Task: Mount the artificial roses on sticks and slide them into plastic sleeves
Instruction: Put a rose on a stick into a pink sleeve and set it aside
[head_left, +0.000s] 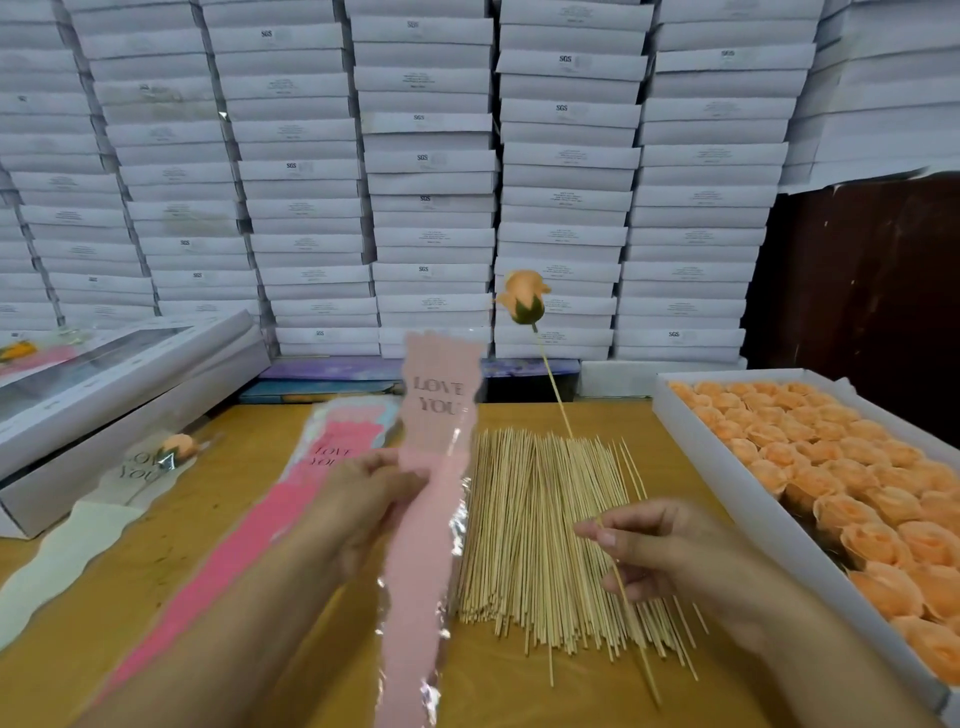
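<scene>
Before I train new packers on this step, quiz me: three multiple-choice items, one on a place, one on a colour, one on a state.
1. Where is the tray of roses?
A. right of the sticks
B. left of the sticks
C. on the stacked boxes

2. What colour is the held sleeve?
A. green
B. pale pink
C. blue

3. The rose on the held stick is:
A. inside the sleeve
B. lying on the table
C. outside the sleeve, raised

Answers: 1 A, the tray lies right of the sticks. 2 B, the left hand holds pale pink. 3 C, the right hand pinches the stick, rose beside the sleeve.
</scene>
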